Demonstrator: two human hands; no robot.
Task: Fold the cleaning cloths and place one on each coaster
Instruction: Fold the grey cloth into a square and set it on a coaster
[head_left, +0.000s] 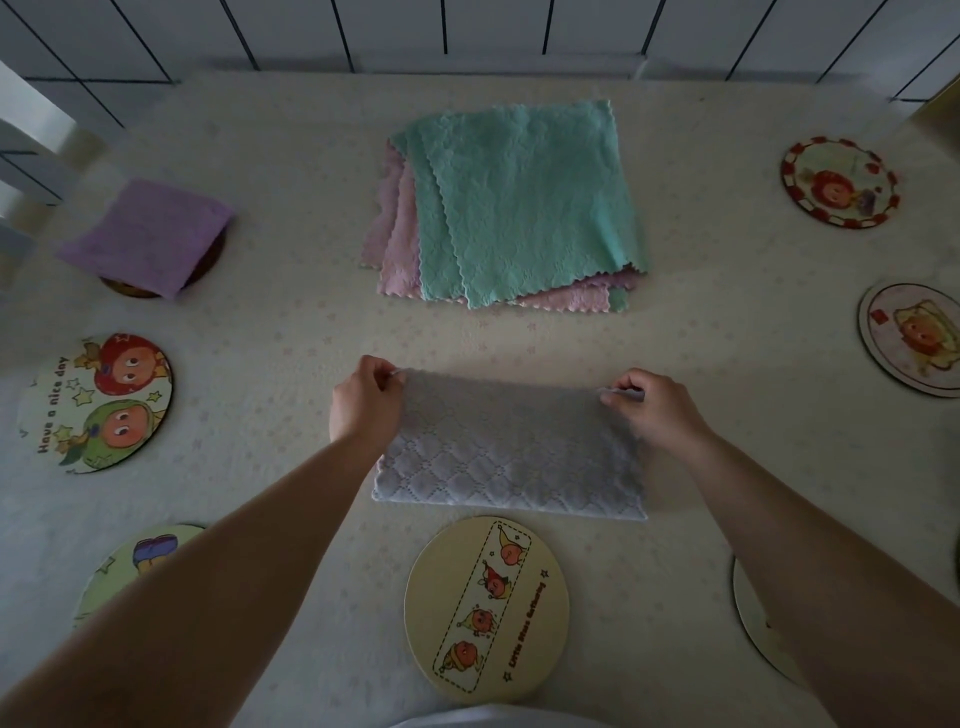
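- Grey cloth (511, 457) lies mid-frame on the surface (291, 332), doubled over with its fold along the near edge, quilted diamond texture up.
- Left hand (363, 402) pinches the cloth's far left corner, fingers curled round the edge.
- Right hand (657, 410) pinches the far right corner the same way; both corners are raised a little off the surface.
- Both forearms come in from the bottom corners of the frame.
- Stack of unfolded cloths (511, 208) sits upper centre: teal on top, pink and lilac layers showing at the left and bottom edges.
- Purple cloth (148, 236), folded, rests on a dark coaster (130, 287) at upper left; it hides most of the coaster.
- Yellow coaster (485, 610) sits just below the grey cloth, bottom centre, not touching it.
- "Have a nice day" coaster (96, 402) at mid left, bare.
- Another coaster (137, 564) at lower left, partly hidden by the left forearm.
- Red-rimmed coaster (839, 182) at upper right, bare.
- Coaster (911, 338) at the right edge, cut off by the frame, bare.
- White coaster (753, 618) at lower right, mostly behind the right forearm.
- Tiled wall (467, 31) runs along the top of the frame.
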